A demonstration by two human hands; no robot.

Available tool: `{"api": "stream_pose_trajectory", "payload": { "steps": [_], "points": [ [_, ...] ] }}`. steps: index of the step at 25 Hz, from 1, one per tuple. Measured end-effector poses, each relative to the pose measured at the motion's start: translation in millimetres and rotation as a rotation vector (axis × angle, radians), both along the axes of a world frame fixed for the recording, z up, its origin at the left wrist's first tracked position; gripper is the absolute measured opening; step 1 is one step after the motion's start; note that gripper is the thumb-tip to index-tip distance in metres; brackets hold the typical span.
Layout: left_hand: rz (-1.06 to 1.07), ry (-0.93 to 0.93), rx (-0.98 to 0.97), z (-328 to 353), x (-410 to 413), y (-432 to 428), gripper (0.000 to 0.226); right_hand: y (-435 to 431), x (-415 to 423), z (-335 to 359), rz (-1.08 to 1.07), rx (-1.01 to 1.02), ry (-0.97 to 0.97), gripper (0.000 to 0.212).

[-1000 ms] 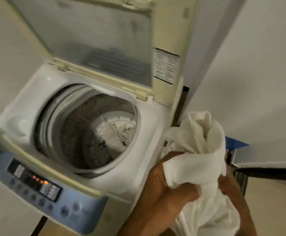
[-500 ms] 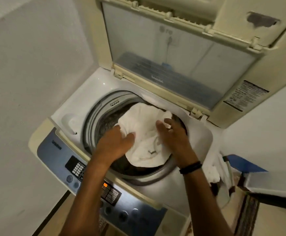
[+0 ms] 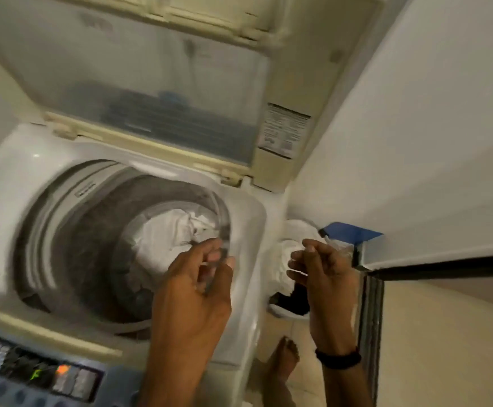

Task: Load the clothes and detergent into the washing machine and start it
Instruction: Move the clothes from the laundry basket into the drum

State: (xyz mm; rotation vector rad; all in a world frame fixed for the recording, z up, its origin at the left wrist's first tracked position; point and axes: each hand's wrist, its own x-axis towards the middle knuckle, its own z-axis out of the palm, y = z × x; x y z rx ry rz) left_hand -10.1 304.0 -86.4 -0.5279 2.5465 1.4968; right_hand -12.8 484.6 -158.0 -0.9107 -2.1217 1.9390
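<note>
The top-loading washing machine (image 3: 248,230) stands with its lid (image 3: 151,83) raised against the back. White clothes (image 3: 174,233) lie in the drum, to the right of its middle. My left hand (image 3: 198,283) hovers over the drum's right rim, fingers loosely curled and apart, holding nothing. My right hand (image 3: 324,274), with a black band on the wrist, is just past the machine's right side, also empty. It hangs above a white container (image 3: 280,309) on the floor that holds white cloth (image 3: 286,254) and something dark. No detergent is in view. The frame is blurred.
The blue control panel (image 3: 33,374) with lit indicators runs along the machine's front edge. A white wall (image 3: 415,142) and a dark ledge (image 3: 444,268) with a blue item (image 3: 348,230) close in on the right. A bare foot (image 3: 283,356) stands on the tiled floor.
The white garment that both hands held over the drum now lies inside it. Both hands have let go and moved right, the right hand out past the machine's side.
</note>
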Motion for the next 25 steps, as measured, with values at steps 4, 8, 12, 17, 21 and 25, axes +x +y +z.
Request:
{"api": "stream_pose_trajectory", "payload": {
  "steps": [4,8,12,17,21,25],
  "points": [
    [-0.168,-0.021,0.069,-9,5,101,0.028,90,24,-87,-0.109,-0.015,-0.207,0.012],
    [-0.377,-0.182,0.008,-106,1,184,0.032,153,46,-209,-0.061,0.047,-0.482,0.016],
    [-0.423,-0.468,-0.122,-282,-22,225,0.037,186,31,-331,0.157,0.200,-0.665,0.013],
    [-0.269,-0.691,-0.114,-454,-52,235,0.046,199,-20,-472,0.426,0.388,-0.671,0.089],
    [0.057,-0.796,0.059,-557,-58,217,0.049,189,-68,-552,0.703,0.649,-0.746,0.119],
    [0.186,-0.781,0.163,-603,-49,214,0.039,165,-80,-603,0.789,0.748,-0.737,0.081]
  ]
}}
